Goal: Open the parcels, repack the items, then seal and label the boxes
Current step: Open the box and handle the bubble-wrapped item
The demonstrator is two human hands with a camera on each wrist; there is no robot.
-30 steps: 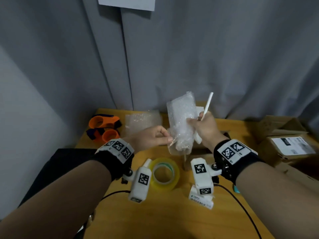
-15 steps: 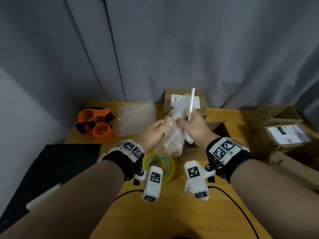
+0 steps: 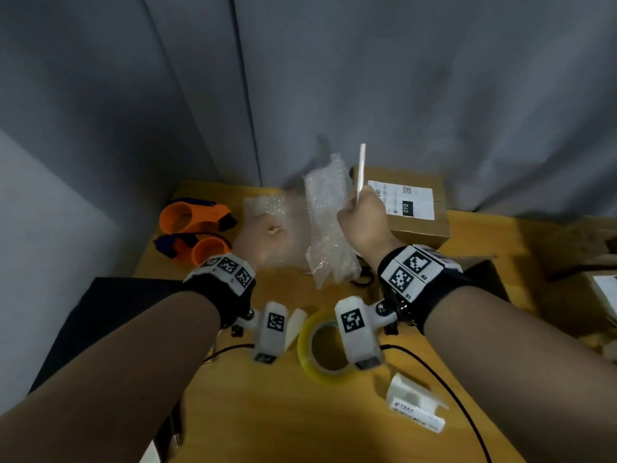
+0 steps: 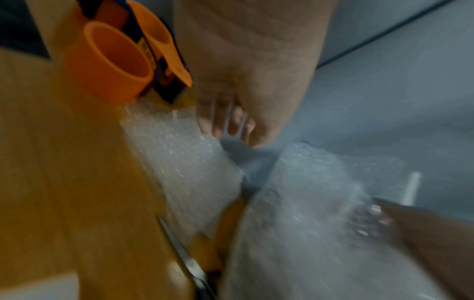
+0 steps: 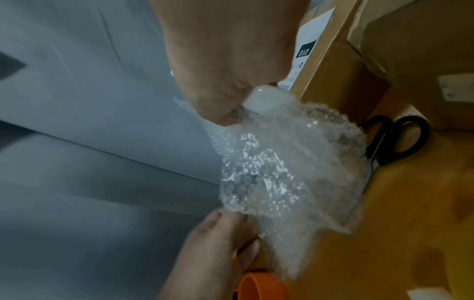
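The right hand (image 3: 362, 222) grips a white stick (image 3: 361, 172) and bubble wrap (image 3: 329, 225) above the table (image 3: 267, 412). The left hand (image 3: 263, 238) is blurred, its grip indeterminable. One box (image 3: 419, 225) label reads "010"; two orange dispensers (image 3: 192, 217), one tape roll (image 3: 309, 349).

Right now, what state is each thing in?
Bubble wrap bag: lifted, gripped by right hand.
White pen: upright in right hand.
Left hand: touching the bag, grip unclear.
Labelled box: closed.
Tape roll: flat on table.
Scissors: lying on table.
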